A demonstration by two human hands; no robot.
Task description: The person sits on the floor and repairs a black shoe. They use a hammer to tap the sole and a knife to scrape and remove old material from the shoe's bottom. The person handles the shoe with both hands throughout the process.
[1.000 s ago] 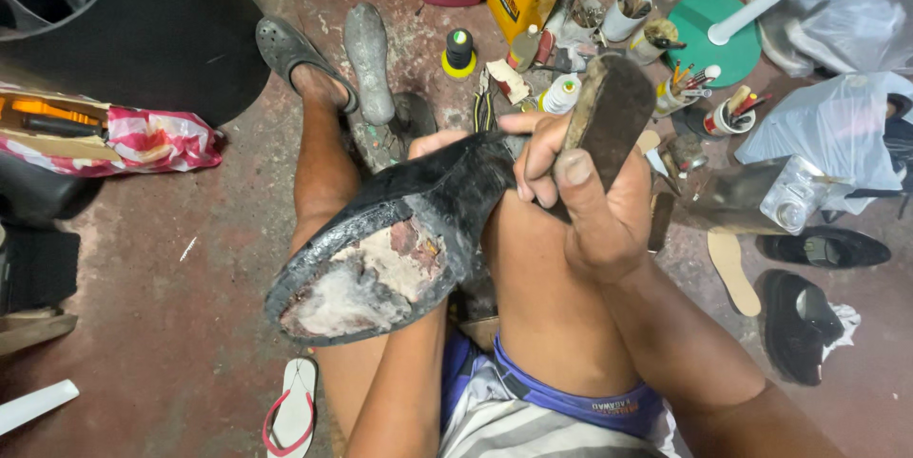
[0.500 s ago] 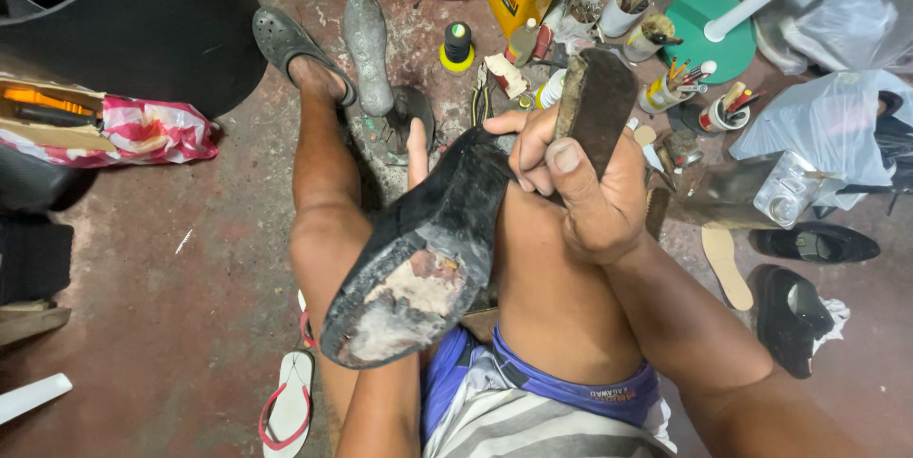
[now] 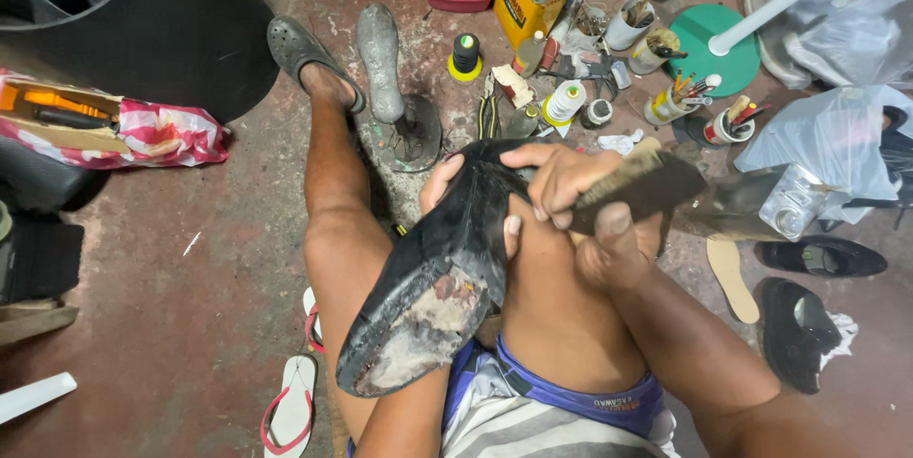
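Sole-up, shoe (image 3: 433, 296) beside brush-holding right grip (image 3: 594, 215)

Person seated, bare legs drawn up, knees bent, head view looking down over them. Left forearm rises from bottom centre. Left hand (image 3: 447, 187) mostly hidden, only fingertips showing, curled round far edge of what it grips; thumb tip peeking at inner side. Right forearm enters from bottom right, angled up and left across right knee. Right hand (image 3: 585, 206) closed in firm grip, fingers wrapped over top, thumb pressed along near side, knuckles toward camera. Hands close together.
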